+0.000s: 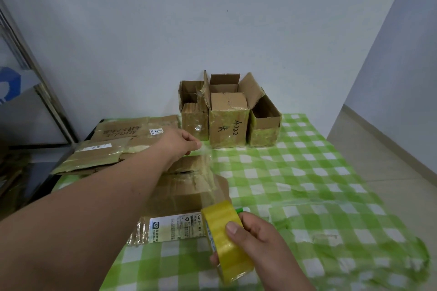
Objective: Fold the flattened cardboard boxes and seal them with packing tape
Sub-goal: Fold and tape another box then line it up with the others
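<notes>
The cardboard box [189, 186], lying on the checked surface [307, 172] under the left forearm, is judged light and stiff but creased; it is best steadied by its flat panels. The tape roll [227, 241], yellowish and glossy, is gripped in the right hand [257, 250] near the front edge. The clear, thin, clingy tape strip [210, 172] is pinched at its end by the left hand's [179, 144] fingers [196, 145] and stretched over the box.
</notes>
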`<state>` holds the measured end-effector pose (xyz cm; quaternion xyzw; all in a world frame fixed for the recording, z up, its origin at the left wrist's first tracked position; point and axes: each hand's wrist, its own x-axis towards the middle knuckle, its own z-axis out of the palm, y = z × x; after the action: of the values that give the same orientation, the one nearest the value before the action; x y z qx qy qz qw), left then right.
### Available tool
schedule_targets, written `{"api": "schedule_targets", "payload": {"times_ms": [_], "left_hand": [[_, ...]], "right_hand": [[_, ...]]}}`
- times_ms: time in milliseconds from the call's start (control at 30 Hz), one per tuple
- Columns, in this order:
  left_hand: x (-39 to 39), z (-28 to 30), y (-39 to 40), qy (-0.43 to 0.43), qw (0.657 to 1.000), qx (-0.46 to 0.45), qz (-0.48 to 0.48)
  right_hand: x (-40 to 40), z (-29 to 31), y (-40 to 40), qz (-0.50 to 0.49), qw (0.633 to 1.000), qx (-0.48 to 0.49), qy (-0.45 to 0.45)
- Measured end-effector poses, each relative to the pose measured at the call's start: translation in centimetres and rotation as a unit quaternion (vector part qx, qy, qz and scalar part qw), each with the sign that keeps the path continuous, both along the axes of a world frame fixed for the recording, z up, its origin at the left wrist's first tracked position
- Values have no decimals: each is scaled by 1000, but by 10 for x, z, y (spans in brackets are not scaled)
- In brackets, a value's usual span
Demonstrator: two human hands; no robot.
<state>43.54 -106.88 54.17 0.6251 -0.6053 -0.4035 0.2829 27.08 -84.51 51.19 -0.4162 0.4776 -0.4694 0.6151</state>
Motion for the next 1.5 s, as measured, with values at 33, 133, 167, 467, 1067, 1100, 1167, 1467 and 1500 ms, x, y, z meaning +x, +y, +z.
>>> {"api": "schedule_targets", "payload": {"times_ms": [33, 133, 167, 467, 1067, 1100, 1167, 1467, 1500], "left_hand": [[0, -1, 1, -5, 1000, 2, -10], [-2, -4, 1, -9, 1000, 6, -23], [-2, -4, 1, -9, 1000, 8, -22], [-2, -9, -1, 18, 1000, -20, -14], [-7, -33, 6, -61, 991, -118, -33], [-7, -33, 6, -64, 990, -119, -33], [-8, -34, 7, -74, 989, -121, -37], [-9, -36, 10, -33, 993, -102, -39], [-8, -35, 10, -32, 994, -102, -36]], "right_hand": [[0, 0, 0, -1, 1000, -2, 2], [1, 1, 0, 0, 1000, -7, 10], [1, 0, 0, 0, 1000, -9, 13], [8, -4, 5, -30, 998, -43, 21], [14, -12, -1, -61, 991, -108, 46], [14, -11, -1, -63, 991, -110, 35], [13, -7, 0, -65, 991, -113, 18], [11, -2, 0, -83, 990, -112, -9], [12, -3, 1, -81, 991, -104, -14]]}}
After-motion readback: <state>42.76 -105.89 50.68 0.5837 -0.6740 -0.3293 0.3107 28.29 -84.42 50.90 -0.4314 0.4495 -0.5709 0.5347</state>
